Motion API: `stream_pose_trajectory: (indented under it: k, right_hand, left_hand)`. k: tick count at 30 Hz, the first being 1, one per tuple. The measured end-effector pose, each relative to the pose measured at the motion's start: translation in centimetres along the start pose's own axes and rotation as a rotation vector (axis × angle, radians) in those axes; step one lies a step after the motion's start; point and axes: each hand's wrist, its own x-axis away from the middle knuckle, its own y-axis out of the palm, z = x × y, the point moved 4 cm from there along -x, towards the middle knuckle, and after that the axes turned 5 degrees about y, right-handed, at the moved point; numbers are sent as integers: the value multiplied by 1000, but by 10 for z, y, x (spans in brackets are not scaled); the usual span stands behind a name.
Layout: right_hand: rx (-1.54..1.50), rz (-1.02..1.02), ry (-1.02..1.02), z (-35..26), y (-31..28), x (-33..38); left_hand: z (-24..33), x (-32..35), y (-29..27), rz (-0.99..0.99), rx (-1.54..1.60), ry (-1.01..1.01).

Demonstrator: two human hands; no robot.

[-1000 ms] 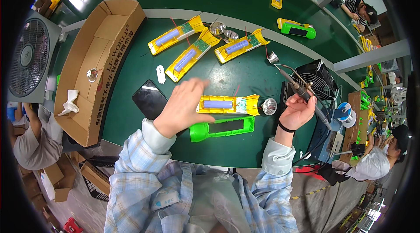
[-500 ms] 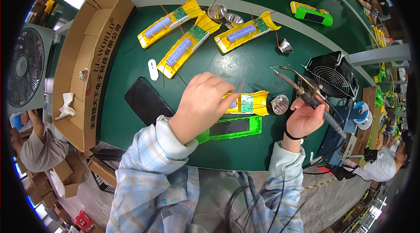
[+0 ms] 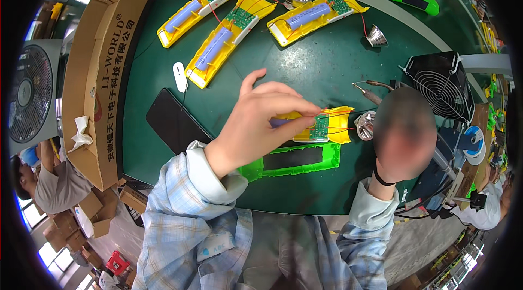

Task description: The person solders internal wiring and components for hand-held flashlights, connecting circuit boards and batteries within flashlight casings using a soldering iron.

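Observation:
My left hand (image 3: 267,118) is over a yellow lamp housing (image 3: 341,121), thumb and forefinger pinched at the edge of its green circuit board (image 3: 321,126). What they pinch is too small to make out; the other fingers stretch out. The hand partly covers a purple battery cell in that housing. My right hand (image 3: 404,137) is blurred, its fingers unclear. A soldering iron (image 3: 373,96) passes through it, tip pointing left above the table. Beside the board lies a silver reflector cup (image 3: 365,125), with thin wires near it. A green housing half (image 3: 329,156) lies just nearer me.
Several yellow housings with batteries (image 3: 215,47) lie at the back, near loose reflectors (image 3: 376,36). A black phone (image 3: 174,118) and a cardboard box (image 3: 111,104) are left. A black fan (image 3: 436,83) and a solder spool (image 3: 473,140) stand right.
The view has shifted, so the bench items appear farther right. My left thumb and forefinger have moved onto the board's edge, and the other fingers have spread. The soldering iron stays near the same spot.

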Motion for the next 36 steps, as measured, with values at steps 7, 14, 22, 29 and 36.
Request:
stream_pose_trajectory:
  k: [7, 14, 22, 29, 36]
  right_hand:
    - [10, 53, 20, -1, 3, 1]
    - [5, 25, 49, 3, 4, 3]
    - [-29, -8, 57, 0, 0, 3]
    - [2, -50, 63, 5, -4, 3]
    - [-27, -74, 89, 5, -8, 2]
  left_hand:
    - [13, -2, -12, 63, -217, 209]
    - [17, 5, -3, 45, -371, 312]
    - [13, 28, -82, 542, -114, -197]
    - [-6, 23, -66, 203, -523, -473]
    - [-21, 17, -54, 231, -122, -239]
